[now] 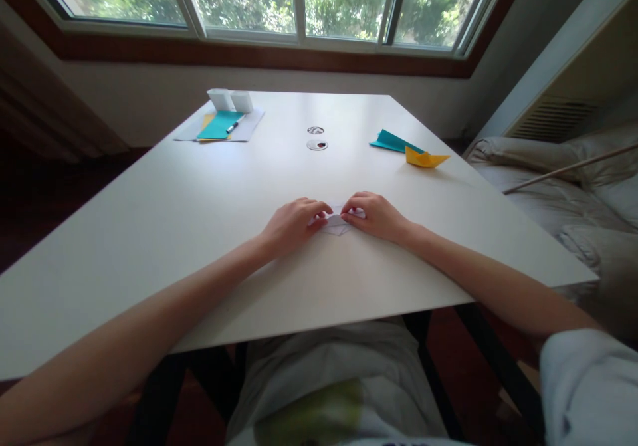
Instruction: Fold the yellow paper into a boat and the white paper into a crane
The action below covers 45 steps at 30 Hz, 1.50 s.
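A small piece of folded white paper [337, 228] lies on the white table in front of me. My left hand [299, 221] grips its left side, thumb and fingers pinched together. On the other side my right hand [375, 215] pinches the paper close to its middle. Creases and a pointed lower edge show between the two hands; the outer parts of the paper are mostly hidden under my fingers.
A yellow paper boat [426, 158] and a teal folded paper plane [396, 141] sit at the right. At the back left are teal paper [220, 125], a pen [235, 124] and two white boxes [241, 102]. Two round discs [317, 145] lie mid-table.
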### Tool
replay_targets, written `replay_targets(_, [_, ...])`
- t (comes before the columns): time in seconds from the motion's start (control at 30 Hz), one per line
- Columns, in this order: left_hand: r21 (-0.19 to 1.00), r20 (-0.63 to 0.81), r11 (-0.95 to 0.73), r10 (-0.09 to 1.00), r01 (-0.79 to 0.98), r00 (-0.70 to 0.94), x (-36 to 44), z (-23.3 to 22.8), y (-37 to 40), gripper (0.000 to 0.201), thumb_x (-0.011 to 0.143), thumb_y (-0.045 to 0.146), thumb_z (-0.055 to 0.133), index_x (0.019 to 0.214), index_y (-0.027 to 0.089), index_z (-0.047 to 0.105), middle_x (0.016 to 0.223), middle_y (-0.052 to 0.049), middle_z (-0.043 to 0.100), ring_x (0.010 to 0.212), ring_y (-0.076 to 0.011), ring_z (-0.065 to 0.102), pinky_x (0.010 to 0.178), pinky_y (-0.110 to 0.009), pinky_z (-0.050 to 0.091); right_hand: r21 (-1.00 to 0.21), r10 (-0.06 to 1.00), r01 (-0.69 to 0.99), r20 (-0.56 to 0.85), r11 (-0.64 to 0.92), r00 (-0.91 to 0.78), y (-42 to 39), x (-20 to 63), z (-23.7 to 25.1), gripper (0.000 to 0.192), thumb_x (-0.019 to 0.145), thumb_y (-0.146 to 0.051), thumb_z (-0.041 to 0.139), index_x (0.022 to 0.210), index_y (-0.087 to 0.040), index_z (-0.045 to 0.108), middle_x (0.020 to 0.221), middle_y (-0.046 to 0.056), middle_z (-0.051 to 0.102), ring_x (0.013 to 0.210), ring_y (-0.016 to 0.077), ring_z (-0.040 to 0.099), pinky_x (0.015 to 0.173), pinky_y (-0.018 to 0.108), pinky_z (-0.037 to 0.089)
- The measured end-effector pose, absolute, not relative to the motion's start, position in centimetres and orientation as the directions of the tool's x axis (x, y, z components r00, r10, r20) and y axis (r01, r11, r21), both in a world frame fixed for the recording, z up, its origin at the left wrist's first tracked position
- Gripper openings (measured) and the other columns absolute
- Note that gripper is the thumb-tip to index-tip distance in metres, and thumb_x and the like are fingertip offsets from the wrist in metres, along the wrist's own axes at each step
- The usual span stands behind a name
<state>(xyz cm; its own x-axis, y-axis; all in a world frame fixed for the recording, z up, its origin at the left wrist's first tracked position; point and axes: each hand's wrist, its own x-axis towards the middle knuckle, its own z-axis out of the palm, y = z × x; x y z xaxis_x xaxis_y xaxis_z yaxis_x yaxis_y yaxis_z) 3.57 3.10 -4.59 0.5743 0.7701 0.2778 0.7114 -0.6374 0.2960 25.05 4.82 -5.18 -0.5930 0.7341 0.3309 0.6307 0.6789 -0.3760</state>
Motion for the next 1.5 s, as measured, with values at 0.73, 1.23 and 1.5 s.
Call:
replay_targets(0.73, [0.084,0.193,-0.763,0.643,0.640,0.741,2.9,-3.6,2.8,0.031,0.086,0.018,0.045,0.104,0.029,0.067,0.094,-0.003,0.067,0.085,-0.0168,0.060,0.073,-0.027,0.046,-0.396,0.746,0.633,0.310,0.665,-0.590,4.9,24.8,-5.2,0.013,0.080,-0.030,0.059,0.084,-0.020,0.066,0.085,0.004,0.062,0.077,0.0147,0.055,0.072,0.027,0.041])
replay_targets(1.23, [0.136,0.086,-0.795,0.604,0.591,0.792,1.6,-2.8,3.2,0.035,0.086,0.016,0.042,0.107,0.031,0.066,0.114,0.001,0.065,0.099,-0.0164,0.061,0.086,-0.027,0.046,-0.382,0.738,0.632,0.315,0.675,-0.597,4.9,25.0,-5.3,0.016,0.079,-0.034,0.061,0.085,-0.020,0.067,0.085,0.005,0.061,0.079,0.0164,0.054,0.073,0.028,0.042])
replay_targets(1.5, [0.133,-0.048,-0.748,0.651,0.650,0.758,0.8,-1.4,2.9,0.036,0.084,0.015,0.044,0.107,0.034,0.065,0.119,0.003,0.062,0.101,-0.0188,0.062,0.082,-0.028,0.047,-0.468,0.751,0.598,0.281,0.651,-0.598,5.1,25.2,-5.2,0.014,0.077,-0.029,0.063,0.087,-0.020,0.068,0.087,0.005,0.060,0.078,0.0151,0.056,0.075,0.027,0.043])
